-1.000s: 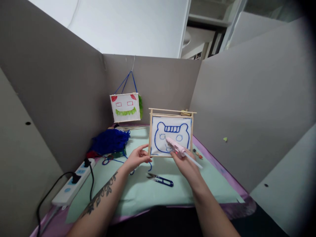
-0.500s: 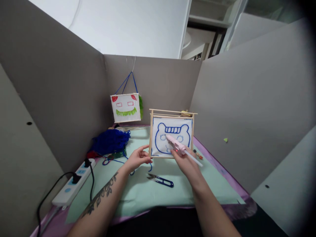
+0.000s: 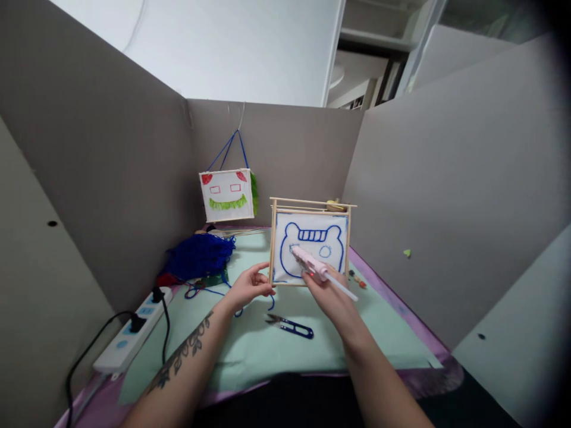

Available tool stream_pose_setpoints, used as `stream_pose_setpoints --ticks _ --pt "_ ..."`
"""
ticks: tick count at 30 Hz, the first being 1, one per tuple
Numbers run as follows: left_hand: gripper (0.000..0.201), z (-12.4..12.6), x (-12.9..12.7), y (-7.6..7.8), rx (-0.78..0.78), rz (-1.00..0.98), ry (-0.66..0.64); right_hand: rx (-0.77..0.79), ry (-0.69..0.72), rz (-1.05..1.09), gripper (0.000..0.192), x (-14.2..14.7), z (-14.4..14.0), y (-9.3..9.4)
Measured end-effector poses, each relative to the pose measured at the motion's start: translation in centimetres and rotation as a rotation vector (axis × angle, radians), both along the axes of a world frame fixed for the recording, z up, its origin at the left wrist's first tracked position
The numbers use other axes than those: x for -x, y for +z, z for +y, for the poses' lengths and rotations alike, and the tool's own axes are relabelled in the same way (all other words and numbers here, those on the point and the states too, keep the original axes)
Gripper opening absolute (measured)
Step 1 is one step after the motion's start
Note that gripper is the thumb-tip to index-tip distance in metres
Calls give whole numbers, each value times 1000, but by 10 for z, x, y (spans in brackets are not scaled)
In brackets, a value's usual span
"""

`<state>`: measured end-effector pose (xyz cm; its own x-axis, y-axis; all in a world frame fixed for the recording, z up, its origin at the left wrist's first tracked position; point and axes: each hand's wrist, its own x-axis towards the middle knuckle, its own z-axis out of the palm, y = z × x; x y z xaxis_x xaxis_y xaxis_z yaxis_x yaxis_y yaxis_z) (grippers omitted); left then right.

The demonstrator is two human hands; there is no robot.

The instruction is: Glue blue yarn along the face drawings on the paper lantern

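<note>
A wooden stick frame (image 3: pixel 273 241) stands upright on the green mat (image 3: pixel 276 351). It carries a white panel (image 3: pixel 334 229) with a bear face outlined in blue yarn. My left hand (image 3: pixel 248 286) pinches the frame's lower left corner. My right hand (image 3: pixel 329 295) grips a pink glue gun (image 3: pixel 308 263) with a clear glue stick poking out behind. The nozzle points at the left eye of the bear face.
A finished white lantern (image 3: pixel 226 194) with red and green yarn hangs on the back partition. A heap of blue yarn (image 3: pixel 198 254) lies left of the frame. Blue thread snips (image 3: pixel 291 324) rest on the mat. A power strip (image 3: pixel 130 329) sits at the left. Grey partitions enclose the desk.
My right hand has shifted the glue gun left across the panel, from the bear's mouth toward its left eye. The frame and my left hand stayed put.
</note>
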<state>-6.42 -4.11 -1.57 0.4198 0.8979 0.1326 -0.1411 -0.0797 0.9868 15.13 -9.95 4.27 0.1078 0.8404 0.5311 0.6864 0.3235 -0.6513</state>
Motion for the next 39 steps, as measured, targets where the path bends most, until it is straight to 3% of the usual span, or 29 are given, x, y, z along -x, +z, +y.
stream_pose_setpoints --ticks 17,32,39 --pt "79 -1 -1 1 15 -19 20 44 -4 -41 20 -5 -11 0" --pt "80 1 0 -2 4 -11 12 -43 17 24 26 -2 2 -1" --pt "80 1 0 -3 6 -14 11 -34 -48 22 28 -6 3 -2"
